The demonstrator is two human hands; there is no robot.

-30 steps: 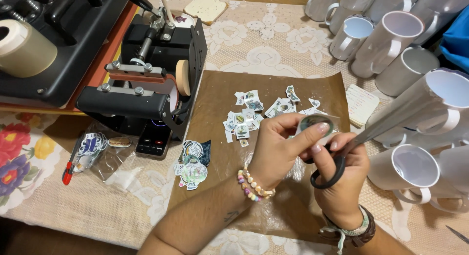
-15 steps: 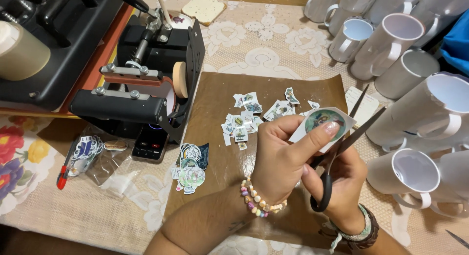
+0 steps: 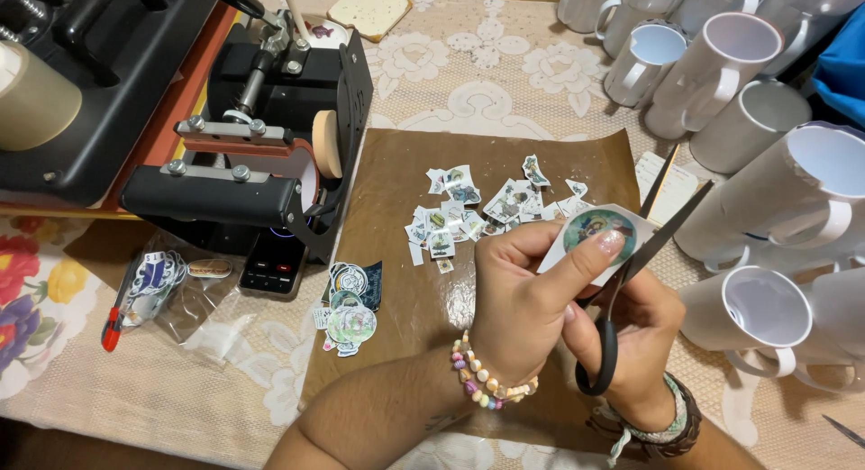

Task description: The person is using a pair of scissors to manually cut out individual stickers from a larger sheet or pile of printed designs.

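Black mug heat press [image 3: 243,164] stood left of brown baking-paper sheet [image 3: 405,254]. White ceramic mugs [image 3: 748,100] crowded sheet's right. Over the sheet, left hand [image 3: 518,303] pinched round printed paper cutout [image 3: 596,236]; right hand [image 3: 635,344] gripped black-handled scissors [image 3: 631,281], blades apart at the cutout. Paper scraps [image 3: 478,204] lay beyond.

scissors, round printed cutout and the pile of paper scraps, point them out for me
scissors [image 3: 596,366], head view, on the black handle loop
round printed cutout [image 3: 590,228], head view, on the middle of the picture
pile of paper scraps [image 3: 468,209], head view, on the scraps at the pile's centre
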